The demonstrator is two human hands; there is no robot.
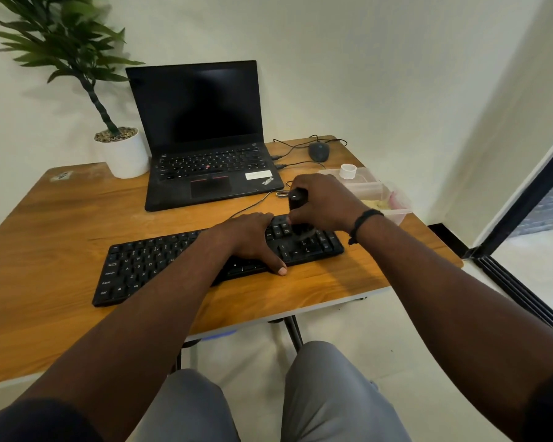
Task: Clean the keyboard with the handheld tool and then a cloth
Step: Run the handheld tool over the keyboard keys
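The black keyboard [160,263] lies on the bench [61,212] before the laptop [205,148]. The right hand [326,202] grips the handheld tool [297,199] upright over the right-end keys, while the left hand [253,240] rests flat, steadying the keyboard. Short, light strokes along each row would serve best, with the left hand pressing down firmly.
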